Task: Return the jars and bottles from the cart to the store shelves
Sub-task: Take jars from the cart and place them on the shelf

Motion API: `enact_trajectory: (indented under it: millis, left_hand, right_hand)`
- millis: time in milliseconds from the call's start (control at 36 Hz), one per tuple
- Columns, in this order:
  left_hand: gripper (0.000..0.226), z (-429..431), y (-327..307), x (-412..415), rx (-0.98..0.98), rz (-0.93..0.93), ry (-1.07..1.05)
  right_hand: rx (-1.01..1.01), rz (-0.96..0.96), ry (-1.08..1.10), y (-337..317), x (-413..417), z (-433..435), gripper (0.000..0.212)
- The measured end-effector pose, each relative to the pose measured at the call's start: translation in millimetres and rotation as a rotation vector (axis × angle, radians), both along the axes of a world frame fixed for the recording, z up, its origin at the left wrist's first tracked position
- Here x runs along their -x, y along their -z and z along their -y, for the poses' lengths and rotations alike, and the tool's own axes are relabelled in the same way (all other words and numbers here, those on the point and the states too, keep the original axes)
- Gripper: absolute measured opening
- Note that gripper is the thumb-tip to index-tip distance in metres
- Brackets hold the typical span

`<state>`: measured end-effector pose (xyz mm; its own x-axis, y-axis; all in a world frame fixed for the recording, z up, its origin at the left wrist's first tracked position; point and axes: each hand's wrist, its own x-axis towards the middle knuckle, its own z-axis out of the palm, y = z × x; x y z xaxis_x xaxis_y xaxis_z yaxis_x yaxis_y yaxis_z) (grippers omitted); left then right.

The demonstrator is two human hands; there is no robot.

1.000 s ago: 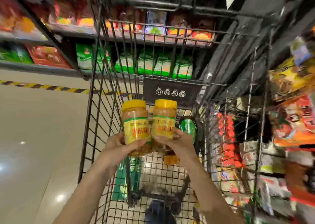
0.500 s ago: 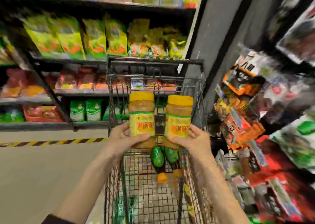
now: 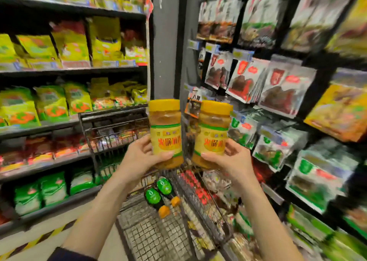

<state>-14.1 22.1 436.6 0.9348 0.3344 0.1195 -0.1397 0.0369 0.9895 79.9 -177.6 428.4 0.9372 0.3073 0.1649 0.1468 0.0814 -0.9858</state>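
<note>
Shelves (image 3: 69,70) of green and yellow bags are seen at the left, and a strip of pale floor (image 3: 35,236) is left free beside the cart (image 3: 111,114). The left jar (image 3: 165,133) is gripped by the left hand (image 3: 139,161) and the right jar (image 3: 213,135) by the right hand (image 3: 234,161), both upright above the cart. Two green bottles (image 3: 153,197) lie lengthwise inside it, orange caps toward the person. Hanging packets (image 3: 278,86) stand close at the right.

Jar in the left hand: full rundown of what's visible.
The left jar is clear, plastic-looking, with a yellow lid, tan-yellow contents and a yellow label bearing red characters and green edging. It stands upright, lid on, held above the cart by the left hand, whose thumb lies across the label's lower edge. A gap separates it from the matching jar.
</note>
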Motion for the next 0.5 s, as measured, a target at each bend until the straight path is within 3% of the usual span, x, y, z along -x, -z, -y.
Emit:
enact_trajectory:
  millis: [111, 306, 444, 500]
  left_hand:
    - [0.051, 41, -26, -4, -0.024, 0.078, 0.106]
    - [0.041, 132, -51, -12, -0.068, 0.182, 0.317]
    - [0.039, 215, -59, -4, -0.039, 0.222, 0.478]
    - [0.038, 252, -61, 6, -0.024, 0.225, 0.551]
  right_hand:
    - [0.031, 0.09, 0.125, -25, 19, 52, 0.055]
    - [0.035, 0.17, 0.396, -55, 64, 158, 0.069]
    - [0.059, 0.201, 0.598, -61, 115, 246, 0.054]
    - [0.062, 0.211, 0.676, -62, 140, 282, 0.057]
